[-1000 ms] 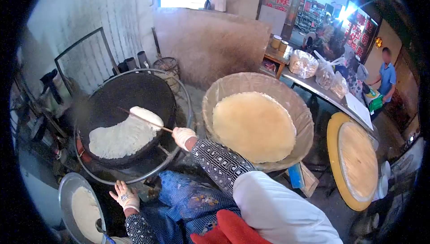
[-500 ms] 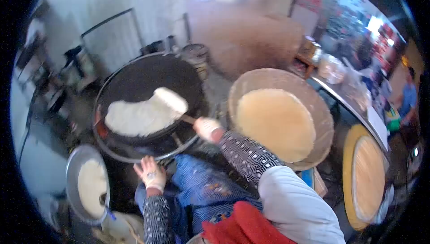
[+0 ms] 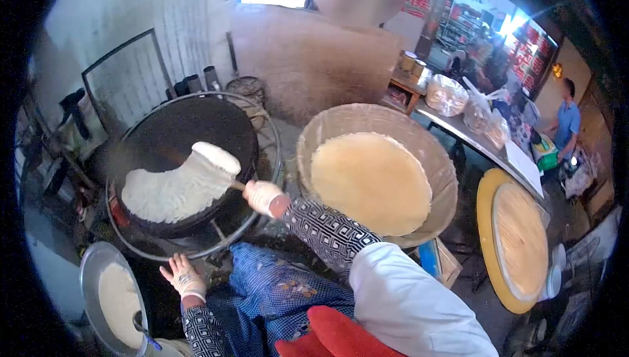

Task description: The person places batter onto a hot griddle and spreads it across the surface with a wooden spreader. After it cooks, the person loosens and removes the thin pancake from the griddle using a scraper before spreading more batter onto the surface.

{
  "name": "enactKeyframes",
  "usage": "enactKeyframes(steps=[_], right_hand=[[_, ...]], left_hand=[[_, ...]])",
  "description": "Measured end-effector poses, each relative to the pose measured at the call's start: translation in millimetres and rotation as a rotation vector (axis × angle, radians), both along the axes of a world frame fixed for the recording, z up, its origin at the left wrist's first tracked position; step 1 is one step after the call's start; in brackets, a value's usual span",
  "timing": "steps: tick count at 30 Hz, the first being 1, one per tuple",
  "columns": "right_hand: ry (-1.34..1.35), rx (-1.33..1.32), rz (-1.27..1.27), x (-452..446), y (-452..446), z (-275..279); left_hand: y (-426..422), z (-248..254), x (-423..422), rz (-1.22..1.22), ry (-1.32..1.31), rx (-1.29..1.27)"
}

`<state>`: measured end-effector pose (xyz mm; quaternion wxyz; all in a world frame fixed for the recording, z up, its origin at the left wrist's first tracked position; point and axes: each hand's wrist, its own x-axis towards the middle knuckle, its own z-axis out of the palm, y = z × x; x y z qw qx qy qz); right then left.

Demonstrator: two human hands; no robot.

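Observation:
My right hand (image 3: 263, 198), in a thin glove, grips the wooden handle of a batter spreader (image 3: 217, 158). The spreader's rounded, batter-coated head rests at the right end of a white batter patch (image 3: 167, 193). That patch covers the near part of a round black griddle (image 3: 196, 124). My left hand (image 3: 185, 277), gloved too, has its fingers spread beside the near edge of the metal ring (image 3: 178, 256) around the griddle; whether it touches the ring I cannot tell. Left of it stands a metal basin (image 3: 90, 285) of pale batter with a ladle (image 3: 138, 323) in it.
Right of the griddle stands a large woven basket (image 3: 442, 180) holding a stack of tan, round flat sheets. Farther right, more sheets lie on a yellow round tray (image 3: 488, 239). Bagged goods (image 3: 447, 95) sit on a metal table (image 3: 472, 131). A person in blue (image 3: 567, 124) stands beyond.
The view has turned, so everything sits farther left in it. My right hand still holds the spreader at the batter's right end. My left hand stays spread near the ring.

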<state>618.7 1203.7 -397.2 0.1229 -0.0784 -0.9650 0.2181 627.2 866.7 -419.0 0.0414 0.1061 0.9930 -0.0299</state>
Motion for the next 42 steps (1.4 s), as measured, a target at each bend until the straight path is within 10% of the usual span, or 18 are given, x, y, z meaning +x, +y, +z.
enactKeyframes(steps=[4,16,20,23,32,38,39,42], right_hand=[[-0.305,0.008,0.025,7.4,11.4,-12.2],[-0.079,0.229,-0.052,-16.4,28.7,-27.7],[-0.243,0.105,0.189,8.5,-6.3,1.7],[-0.249,0.512,0.106,-28.9,42.9,-70.1],[-0.276,0.229,0.089,16.5,14.8,-45.2],[0.0,0.16,0.065,-8.7,49.5,-57.3],[0.299,0.465,0.122,-10.5,59.2,-85.9],[-0.187,0.262,-0.115,-11.8,65.4,-62.0]], left_hand=[[-3.1,1.6,-0.9,0.031,0.008,-0.024],[-52.6,-50.2,-43.1,0.05,0.176,0.009],[8.3,6.6,-2.0,-0.102,0.219,0.136],[54.5,-23.2,26.5,-0.314,0.264,0.247],[59.1,-44.3,34.0,-0.268,0.262,0.176],[56.2,-52.7,14.4,-0.116,0.329,-0.159],[57.5,-44.9,22.9,-0.124,0.283,-0.1],[58.2,-34.7,30.9,-0.144,0.217,0.074]])
